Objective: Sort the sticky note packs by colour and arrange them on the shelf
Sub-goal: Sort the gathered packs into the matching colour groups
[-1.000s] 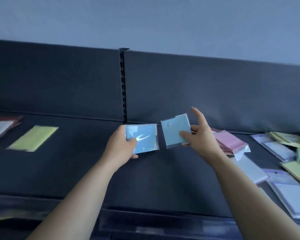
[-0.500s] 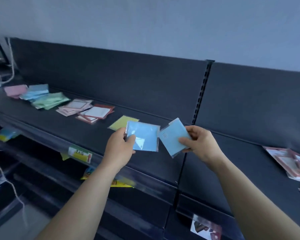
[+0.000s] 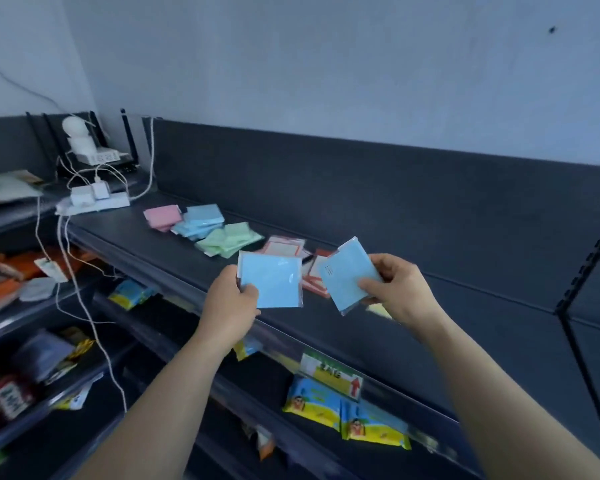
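Carried leftward along the shelf [image 3: 125, 233] since the earlier frame: two packs. Left blue pack [image 3: 272, 280], glossy-wrapped, is gripped by the left hand [image 3: 229, 303]; right blue pack [image 3: 347, 275], tilted, is pinched by the right hand [image 3: 395, 289]. Both are held above the shelf's front, near three sorted piles: pink pile [image 3: 161, 218], blue pile [image 3: 200, 221], green pile [image 3: 227, 242].

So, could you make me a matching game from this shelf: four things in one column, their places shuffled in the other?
1. pink pile
2. green pile
3. power strip
4. left hand

A. grips a blue pack
B. farthest left of all
C. just left of the blue pile
D. just right of the blue pile

Pairs: 1-C, 2-D, 3-B, 4-A.
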A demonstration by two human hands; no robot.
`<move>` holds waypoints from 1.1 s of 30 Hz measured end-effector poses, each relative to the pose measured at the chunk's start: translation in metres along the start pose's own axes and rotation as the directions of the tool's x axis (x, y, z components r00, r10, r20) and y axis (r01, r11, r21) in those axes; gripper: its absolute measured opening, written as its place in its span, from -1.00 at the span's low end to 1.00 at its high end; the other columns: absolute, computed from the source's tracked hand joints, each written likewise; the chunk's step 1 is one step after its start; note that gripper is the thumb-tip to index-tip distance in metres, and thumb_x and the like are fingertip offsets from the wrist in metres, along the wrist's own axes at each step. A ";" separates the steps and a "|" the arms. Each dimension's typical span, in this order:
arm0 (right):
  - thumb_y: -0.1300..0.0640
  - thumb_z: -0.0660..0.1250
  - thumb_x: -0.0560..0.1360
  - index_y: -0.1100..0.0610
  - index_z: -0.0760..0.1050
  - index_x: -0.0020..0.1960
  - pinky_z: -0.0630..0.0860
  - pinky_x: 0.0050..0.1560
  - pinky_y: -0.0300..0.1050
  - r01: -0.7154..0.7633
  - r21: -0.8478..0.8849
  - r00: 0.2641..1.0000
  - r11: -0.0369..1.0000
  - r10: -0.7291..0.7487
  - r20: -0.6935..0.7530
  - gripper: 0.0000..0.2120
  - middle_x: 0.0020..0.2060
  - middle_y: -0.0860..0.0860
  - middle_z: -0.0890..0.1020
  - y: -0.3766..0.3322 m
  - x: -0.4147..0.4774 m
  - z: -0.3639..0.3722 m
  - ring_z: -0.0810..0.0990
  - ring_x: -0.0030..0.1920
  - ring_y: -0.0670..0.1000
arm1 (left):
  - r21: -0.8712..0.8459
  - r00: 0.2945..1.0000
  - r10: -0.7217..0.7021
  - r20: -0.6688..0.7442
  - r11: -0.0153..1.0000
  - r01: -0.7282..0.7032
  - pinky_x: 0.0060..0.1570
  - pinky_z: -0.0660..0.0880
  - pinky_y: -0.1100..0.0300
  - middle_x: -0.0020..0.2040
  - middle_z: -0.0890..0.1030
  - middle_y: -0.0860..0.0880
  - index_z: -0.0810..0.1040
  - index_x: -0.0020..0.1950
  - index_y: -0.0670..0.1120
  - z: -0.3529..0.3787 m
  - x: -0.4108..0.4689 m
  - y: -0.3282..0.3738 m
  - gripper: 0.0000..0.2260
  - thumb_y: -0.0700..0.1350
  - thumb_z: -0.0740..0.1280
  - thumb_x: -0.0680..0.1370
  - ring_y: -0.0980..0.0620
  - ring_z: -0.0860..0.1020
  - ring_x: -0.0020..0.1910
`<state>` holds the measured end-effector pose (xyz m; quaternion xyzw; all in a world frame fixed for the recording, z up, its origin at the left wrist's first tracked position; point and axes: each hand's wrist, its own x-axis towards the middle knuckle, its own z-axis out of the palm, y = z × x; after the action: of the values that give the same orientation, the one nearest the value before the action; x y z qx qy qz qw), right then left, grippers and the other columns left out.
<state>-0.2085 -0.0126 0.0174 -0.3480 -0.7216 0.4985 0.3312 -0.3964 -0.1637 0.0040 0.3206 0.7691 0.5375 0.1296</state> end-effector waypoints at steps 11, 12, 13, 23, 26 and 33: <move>0.34 0.32 0.51 0.13 0.51 0.09 0.49 -0.43 -0.35 -0.026 0.010 0.999 1.000 0.026 -0.032 -0.80 -0.08 -0.02 0.67 -0.020 0.088 0.110 0.65 -0.24 -0.05 | -0.056 0.988 -0.061 -0.141 0.997 0.053 -0.30 0.44 0.28 0.10 0.53 -0.02 0.39 0.17 -0.09 -0.069 0.125 -0.055 -0.88 -0.19 0.20 0.64 0.00 0.62 -0.17; 0.33 0.33 0.51 0.14 0.51 0.08 0.46 -0.45 -0.35 -0.021 0.005 0.999 1.000 0.021 -0.033 -0.81 -0.09 -0.01 0.67 -0.021 0.099 0.116 0.65 -0.26 -0.05 | -0.053 0.985 -0.065 -0.159 0.997 0.057 -0.31 0.44 0.27 0.10 0.53 -0.03 0.41 0.18 -0.11 -0.072 0.137 -0.057 -0.87 -0.18 0.20 0.64 0.02 0.62 -0.20; 0.31 0.34 0.51 0.13 0.51 0.08 0.46 -0.45 -0.33 -0.016 -0.005 0.999 1.000 0.016 -0.033 -0.82 -0.08 -0.01 0.67 -0.021 0.110 0.122 0.65 -0.27 -0.04 | -0.057 0.982 -0.069 -0.177 0.997 0.060 -0.32 0.43 0.28 0.10 0.54 -0.03 0.43 0.20 -0.12 -0.074 0.149 -0.060 -0.85 -0.17 0.21 0.64 0.03 0.62 -0.21; 0.31 0.36 0.51 0.18 0.54 0.05 0.64 -0.18 -0.17 -0.043 0.135 0.999 0.990 0.046 -0.014 -0.86 -0.08 0.04 0.68 -0.032 0.208 0.185 0.69 -0.12 0.05 | -0.169 0.960 -0.120 -0.253 0.982 0.079 -0.16 0.61 0.09 0.06 0.59 -0.13 0.49 0.00 -0.20 -0.090 0.271 -0.076 -0.93 -0.25 0.22 0.61 -0.02 0.63 -0.25; 0.29 0.38 0.50 0.14 0.54 0.02 0.66 -0.09 -0.01 -0.069 0.146 0.997 0.987 0.073 -0.028 -0.87 -0.08 0.05 0.68 -0.034 0.229 0.204 0.69 -0.11 0.11 | -0.155 0.963 -0.120 -0.240 0.984 0.084 -0.05 0.60 -0.02 -0.11 0.55 -0.03 0.46 -0.15 -0.13 -0.092 0.303 -0.078 -0.86 -0.27 0.20 0.60 0.00 0.62 -0.29; 0.29 0.37 0.51 0.15 0.57 0.02 0.66 -0.13 -0.07 -0.090 0.122 0.992 0.988 0.100 -0.077 -0.89 -0.12 0.05 0.68 -0.044 0.259 0.242 0.65 -0.22 0.05 | 0.183 0.986 -0.058 -0.159 0.979 0.087 -0.23 0.42 0.08 -0.32 0.44 -0.07 0.44 -0.30 -0.17 -0.098 0.359 -0.101 -0.79 -0.18 0.29 0.53 -0.14 0.49 -0.30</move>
<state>-0.5552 0.0736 0.0251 -0.3819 -0.6592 0.5407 0.3567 -0.7587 -0.0316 0.0020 0.2612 0.8354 0.4800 0.0588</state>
